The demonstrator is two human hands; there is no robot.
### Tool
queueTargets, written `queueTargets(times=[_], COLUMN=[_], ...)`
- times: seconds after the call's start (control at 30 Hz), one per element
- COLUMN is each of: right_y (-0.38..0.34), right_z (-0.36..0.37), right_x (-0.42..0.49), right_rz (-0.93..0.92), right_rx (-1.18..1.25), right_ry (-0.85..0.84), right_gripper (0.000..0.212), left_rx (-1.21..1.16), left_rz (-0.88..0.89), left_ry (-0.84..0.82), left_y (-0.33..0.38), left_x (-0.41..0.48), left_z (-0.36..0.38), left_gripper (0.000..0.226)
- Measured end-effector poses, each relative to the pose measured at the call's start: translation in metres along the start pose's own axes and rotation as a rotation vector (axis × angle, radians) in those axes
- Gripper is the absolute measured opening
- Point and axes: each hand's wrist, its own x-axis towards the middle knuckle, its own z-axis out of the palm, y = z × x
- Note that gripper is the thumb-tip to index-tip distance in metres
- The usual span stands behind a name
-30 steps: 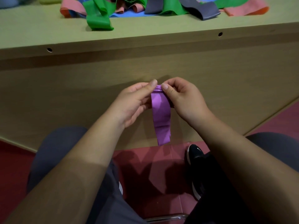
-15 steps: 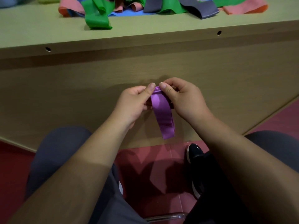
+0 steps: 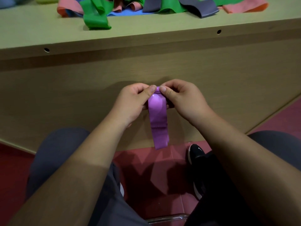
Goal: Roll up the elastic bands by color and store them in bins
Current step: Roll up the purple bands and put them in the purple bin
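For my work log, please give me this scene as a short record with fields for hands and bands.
left hand: pinches the roll at the top of the purple band
right hand: pinches the same roll
purple band: partly rolled, its tail hangs free in front of the table
on table: loose bands, among them a green band and a gray band
stage: rolling not finished

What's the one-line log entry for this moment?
step: rolling purple band | left hand: pinches roll | right hand: pinches roll | band state: partly rolled, free end hanging | other bands: unrolled on table
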Motion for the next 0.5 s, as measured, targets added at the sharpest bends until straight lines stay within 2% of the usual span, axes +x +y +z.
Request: queueTargets(times=[0.5], right_y=[-0.005], right_z=[-0.003], right_x=[-0.003], right_rz=[0.018], right_rx=[0.095], right_ry=[-0.149], right_gripper=[0.011], left_rx=[0.086], left_rz=[0.117], left_ry=[0.004], left_y=[-0.001], left_x=[-0.001], left_z=[-0.012], left_gripper=[0.006])
